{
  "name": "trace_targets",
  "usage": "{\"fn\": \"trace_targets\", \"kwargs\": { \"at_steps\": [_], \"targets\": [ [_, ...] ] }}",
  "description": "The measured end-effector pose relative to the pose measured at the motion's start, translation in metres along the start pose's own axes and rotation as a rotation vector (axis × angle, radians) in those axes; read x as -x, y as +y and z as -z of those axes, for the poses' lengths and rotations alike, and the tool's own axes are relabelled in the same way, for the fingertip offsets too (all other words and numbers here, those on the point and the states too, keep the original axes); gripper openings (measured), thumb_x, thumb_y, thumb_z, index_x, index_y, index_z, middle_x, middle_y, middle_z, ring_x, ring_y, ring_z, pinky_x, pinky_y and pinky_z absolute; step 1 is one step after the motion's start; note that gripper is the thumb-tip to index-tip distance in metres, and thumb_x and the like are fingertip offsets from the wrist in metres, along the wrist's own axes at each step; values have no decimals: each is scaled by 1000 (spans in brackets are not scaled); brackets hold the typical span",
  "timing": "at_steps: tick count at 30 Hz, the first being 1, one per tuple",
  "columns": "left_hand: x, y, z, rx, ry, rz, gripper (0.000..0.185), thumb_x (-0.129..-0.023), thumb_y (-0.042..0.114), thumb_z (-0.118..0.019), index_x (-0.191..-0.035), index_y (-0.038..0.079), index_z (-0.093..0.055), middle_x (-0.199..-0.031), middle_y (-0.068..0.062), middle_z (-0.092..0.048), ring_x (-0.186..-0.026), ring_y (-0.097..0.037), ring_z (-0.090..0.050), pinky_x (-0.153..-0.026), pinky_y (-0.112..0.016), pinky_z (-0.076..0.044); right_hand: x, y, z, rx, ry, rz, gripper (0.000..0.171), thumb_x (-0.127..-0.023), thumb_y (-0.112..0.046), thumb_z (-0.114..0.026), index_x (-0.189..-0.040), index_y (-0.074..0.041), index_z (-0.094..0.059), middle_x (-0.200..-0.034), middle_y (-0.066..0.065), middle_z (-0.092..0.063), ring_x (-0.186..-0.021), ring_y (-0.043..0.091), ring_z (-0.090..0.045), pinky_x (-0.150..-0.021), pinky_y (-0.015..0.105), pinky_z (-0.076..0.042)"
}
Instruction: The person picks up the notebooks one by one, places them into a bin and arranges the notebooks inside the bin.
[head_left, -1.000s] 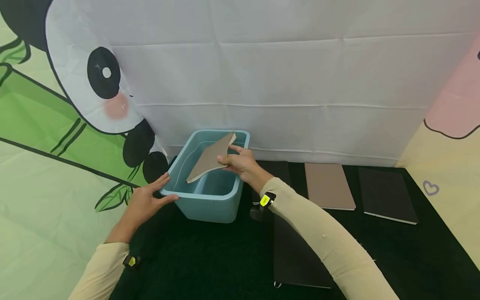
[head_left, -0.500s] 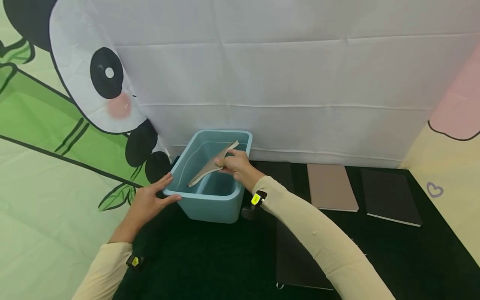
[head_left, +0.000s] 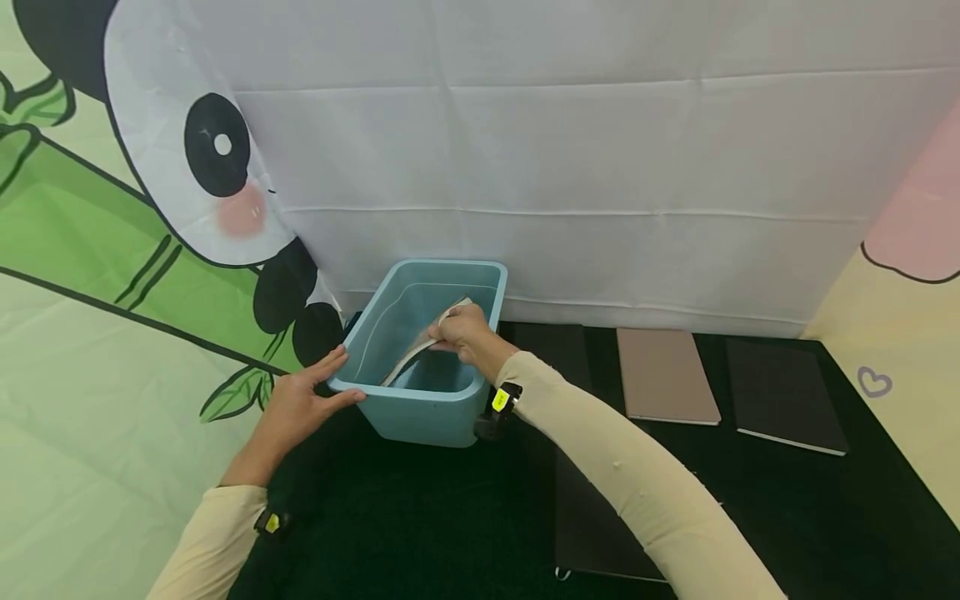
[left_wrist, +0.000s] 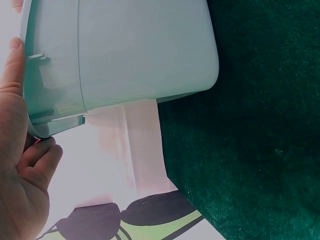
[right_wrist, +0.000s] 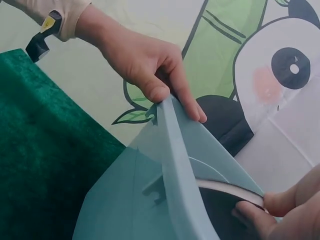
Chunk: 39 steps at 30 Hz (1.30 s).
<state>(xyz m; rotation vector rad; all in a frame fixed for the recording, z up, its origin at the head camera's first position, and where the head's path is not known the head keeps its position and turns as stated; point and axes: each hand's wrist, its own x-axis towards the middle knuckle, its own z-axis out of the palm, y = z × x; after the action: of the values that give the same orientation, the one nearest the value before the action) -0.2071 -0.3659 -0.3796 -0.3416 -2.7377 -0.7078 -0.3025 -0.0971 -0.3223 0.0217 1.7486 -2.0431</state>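
Note:
A light blue plastic bin (head_left: 431, 421) stands on the dark green cloth against the backdrop. My left hand (head_left: 300, 404) grips its near left corner, thumb on the front rim and fingers along the side; the left wrist view shows the bin's wall (left_wrist: 145, 55) beside that hand (left_wrist: 20, 165). Inside the bin, my right hand (head_left: 465, 332) pinches a bent, tan-covered notebook (head_left: 412, 352) between thumb and fingers. The notebook tilts, its lower end below the rim. In the right wrist view its dark face (right_wrist: 222, 207) and pale page edge show; the bin's floor is hidden there.
Right of the bin, on the green cloth (head_left: 412, 517), lie a tan notebook (head_left: 666, 375) and a black one (head_left: 783, 396). Another black notebook (head_left: 600, 517) lies nearer, partly under my right sleeve. One more dark notebook (head_left: 555, 346) lies behind my right wrist.
My right hand has lowered the notebook deeper into the bin, turning it from nearly flat to edge-on. My left hand has kept its place on the bin's corner.

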Motion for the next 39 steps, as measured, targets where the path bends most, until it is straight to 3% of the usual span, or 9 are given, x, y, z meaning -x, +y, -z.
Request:
{"fn": "trace_targets", "kwargs": {
  "at_steps": [3,7,12,18,27,35,39],
  "targets": [
    [0,0,0,-1,1,1,74,-87,42,-81,-146,4,-56,-154,-12,-49,-130,-45,-56,-99,-64,-49,1,-1,-2,22,-3,-4,60,-98,15,-53,-153,13,-30,-148,33,-46,-132,40,-56,-101,38,-54],
    [-2,0,1,2,22,-26,73,-86,39,-82,-144,3,-56,-153,-13,-50,-129,-45,-57,-98,-64,-49,8,-7,0,27,-19,-10,65,-96,19,-49,-155,13,-22,-161,29,-29,-139,41,-47,-105,39,-52],
    [-5,-1,0,0,35,-51,73,-86,37,-84,-143,1,-57,-151,-14,-51,-126,-45,-59,-96,-64,-51,16,-16,16,33,-31,-24,68,-96,18,-51,-156,10,-22,-167,23,-19,-138,41,-49,-106,40,-51],
    [-7,1,-3,4,35,-52,73,-86,37,-83,-143,2,-57,-151,-14,-51,-126,-45,-59,-96,-64,-51,34,-18,50,-2,-74,-11,62,-99,10,-54,-156,6,-30,-164,23,-27,-136,39,-52,-109,42,-48],
    [-5,0,0,6,57,-52,71,-85,35,-84,-143,2,-58,-150,-14,-53,-126,-45,-59,-95,-64,-51,81,-16,105,50,-128,107,54,-104,-3,-56,-155,0,-39,-157,20,-42,-140,37,-49,-109,40,-48],
    [-4,-1,1,13,42,-26,73,-87,38,-83,-145,4,-56,-152,-13,-51,-127,-44,-59,-96,-64,-50,123,11,154,104,-155,204,55,-106,-8,-53,-156,3,-34,-159,24,-39,-142,40,-46,-103,35,-53],
    [-3,0,2,23,36,-14,73,-87,38,-82,-146,5,-55,-154,-12,-49,-128,-44,-58,-97,-64,-50,141,27,179,161,-126,243,57,-106,-12,-53,-156,5,-32,-159,26,-37,-142,40,-45,-103,34,-53]
  ]
}}
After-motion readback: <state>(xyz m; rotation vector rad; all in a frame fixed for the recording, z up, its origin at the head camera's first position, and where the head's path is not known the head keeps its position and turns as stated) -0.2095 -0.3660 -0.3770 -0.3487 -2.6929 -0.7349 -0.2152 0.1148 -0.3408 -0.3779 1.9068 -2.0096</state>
